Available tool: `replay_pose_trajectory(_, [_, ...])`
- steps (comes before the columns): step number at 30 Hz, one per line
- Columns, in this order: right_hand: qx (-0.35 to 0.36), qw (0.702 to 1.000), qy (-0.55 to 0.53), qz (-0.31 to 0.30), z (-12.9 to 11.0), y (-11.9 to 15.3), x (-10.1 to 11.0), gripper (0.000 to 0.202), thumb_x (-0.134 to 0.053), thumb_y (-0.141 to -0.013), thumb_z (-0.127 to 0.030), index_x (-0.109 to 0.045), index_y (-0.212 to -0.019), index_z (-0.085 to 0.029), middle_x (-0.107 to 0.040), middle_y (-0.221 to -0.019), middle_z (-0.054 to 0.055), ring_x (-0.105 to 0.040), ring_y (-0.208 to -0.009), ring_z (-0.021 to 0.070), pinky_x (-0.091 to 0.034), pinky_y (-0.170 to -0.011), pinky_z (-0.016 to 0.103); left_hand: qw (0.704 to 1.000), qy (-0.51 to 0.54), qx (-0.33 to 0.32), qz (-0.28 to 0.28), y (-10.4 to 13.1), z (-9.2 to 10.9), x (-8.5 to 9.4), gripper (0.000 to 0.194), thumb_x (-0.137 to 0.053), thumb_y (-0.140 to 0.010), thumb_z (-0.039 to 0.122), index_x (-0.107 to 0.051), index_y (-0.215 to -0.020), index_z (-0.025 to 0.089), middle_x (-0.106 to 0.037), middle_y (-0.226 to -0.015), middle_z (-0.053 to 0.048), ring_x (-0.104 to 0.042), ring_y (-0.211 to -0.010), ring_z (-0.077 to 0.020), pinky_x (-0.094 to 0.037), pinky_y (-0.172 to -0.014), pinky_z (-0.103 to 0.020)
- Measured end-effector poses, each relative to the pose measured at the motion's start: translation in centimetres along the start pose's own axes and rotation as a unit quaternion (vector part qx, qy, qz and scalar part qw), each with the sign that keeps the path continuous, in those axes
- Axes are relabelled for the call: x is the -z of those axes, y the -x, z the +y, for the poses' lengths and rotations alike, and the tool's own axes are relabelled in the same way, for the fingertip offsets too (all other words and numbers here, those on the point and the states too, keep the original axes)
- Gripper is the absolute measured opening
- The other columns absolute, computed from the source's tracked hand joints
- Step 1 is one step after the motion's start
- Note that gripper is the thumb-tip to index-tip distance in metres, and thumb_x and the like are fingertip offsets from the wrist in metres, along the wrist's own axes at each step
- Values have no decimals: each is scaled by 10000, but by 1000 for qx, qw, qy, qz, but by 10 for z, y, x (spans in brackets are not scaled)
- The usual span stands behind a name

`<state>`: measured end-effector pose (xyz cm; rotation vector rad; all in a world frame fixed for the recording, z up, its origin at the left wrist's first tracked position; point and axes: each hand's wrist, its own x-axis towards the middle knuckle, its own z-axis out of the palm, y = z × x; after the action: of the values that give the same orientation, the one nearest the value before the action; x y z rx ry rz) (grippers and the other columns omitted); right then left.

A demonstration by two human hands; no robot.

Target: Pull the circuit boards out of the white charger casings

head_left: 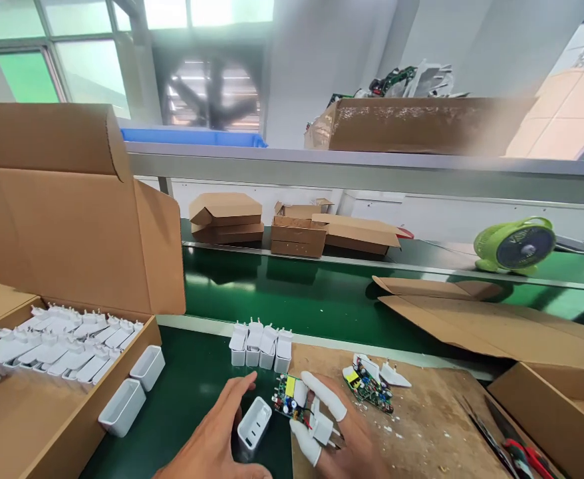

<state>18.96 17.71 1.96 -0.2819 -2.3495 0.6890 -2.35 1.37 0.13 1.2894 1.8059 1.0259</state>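
In my right hand [344,426], white finger cots cover the fingertips. They grip a small charger circuit board [288,394] with a yellow-wrapped part, and a white plug end [322,426] hangs by wires beneath it. My left hand [217,432] is open, thumb and index finger spread around a white charger case [255,424] whose slotted face points up; I cannot tell whether they touch it. Behind my hands stand several white charger cases with plug ends [261,346] in a row. Another circuit board [368,384] lies on the brown work board beside a loose white plug end [394,375].
At left, an open cardboard box [122,372] holds many white chargers; two white shells [122,407] sit beside it. Tweezers [489,436] and red-handled pliers [521,452] lie at right near another box [561,419]. Beyond are a green fan [514,245] and a shelf edge [372,174].
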Motion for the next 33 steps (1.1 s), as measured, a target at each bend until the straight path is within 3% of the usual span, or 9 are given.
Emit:
replay_pose_trajectory(2, [-27, 998, -51, -5, -9, 1, 1, 635, -624, -976, -179, -406, -1549, -343, -599, -1458, 97, -725, -1157, 220, -645, -933, 273, 1000, 2, -13, -24, -2, 2, -1, 989, -940, -672, 290, -480, -1548, 312, -513, -1590, -106, -525, -1431, -368, -447, -1228, -480])
replay_pose_trajectory(4, [-30, 996, -84, -22, -18, 0, 0, 677, -644, -934, -154, -411, -1537, -353, -602, -1448, 95, -744, -1099, 215, -662, -849, 246, 999, -1, -51, -6, -3, 1, -4, 766, -904, -713, 266, -596, -1414, 282, -625, -1447, -104, -617, -1320, -338, -518, -1156, -426])
replay_pose_trajectory(7, [42, 999, -25, -10, -24, 0, -5, 779, -632, -900, -87, -354, -1583, -338, -632, -1404, 111, -710, -1189, 252, -633, -983, 332, 991, -29, -114, 59, -4, -7, -11, 610, -823, -834, 303, -594, -1399, 278, -625, -1401, -119, -648, -1267, -311, -567, -1081, -378])
replay_pose_trajectory(11, [113, 993, 38, -19, -10, 7, -14, 796, -626, -896, -96, -324, -1612, -265, -654, -1395, 144, -689, -1230, 273, -598, -1042, 353, 980, -91, -140, 110, -3, -23, -16, 571, -732, -911, 301, -578, -1460, 308, -580, -1463, -141, -623, -1324, -332, -570, -1092, -393])
replay_pose_trajectory(16, [90, 992, 61, -72, 6, 14, -23, 869, -616, -816, -102, -318, -1619, -249, -636, -1446, 140, -669, -1235, 304, -587, -1050, 390, 971, -123, -164, 120, -4, -31, -16, 560, -679, -950, 288, -554, -1495, 321, -573, -1445, -151, -609, -1340, -328, -585, -1074, -394])
replay_pose_trajectory(25, [66, 990, 66, -108, -7, 6, -20, 901, -567, -709, -62, -365, -1565, -256, -667, -1329, 106, -668, -1038, 274, -608, -910, 355, 959, -152, -207, 117, -6, -28, -17, 555, -622, -990, 225, -506, -1523, 327, -565, -1396, -164, -634, -1258, -314, -598, -1010, -398])
replay_pose_trajectory(33, [48, 990, 66, -111, -15, 0, -18, 865, -558, -713, -35, -404, -1533, -264, -670, -1228, 95, -668, -1055, 280, -598, -910, 377, 946, -184, -237, 118, -1, -20, -15, 668, -601, -953, 84, -438, -1557, 319, -560, -1366, -150, -655, -1206, -288, -621, -978, -401])
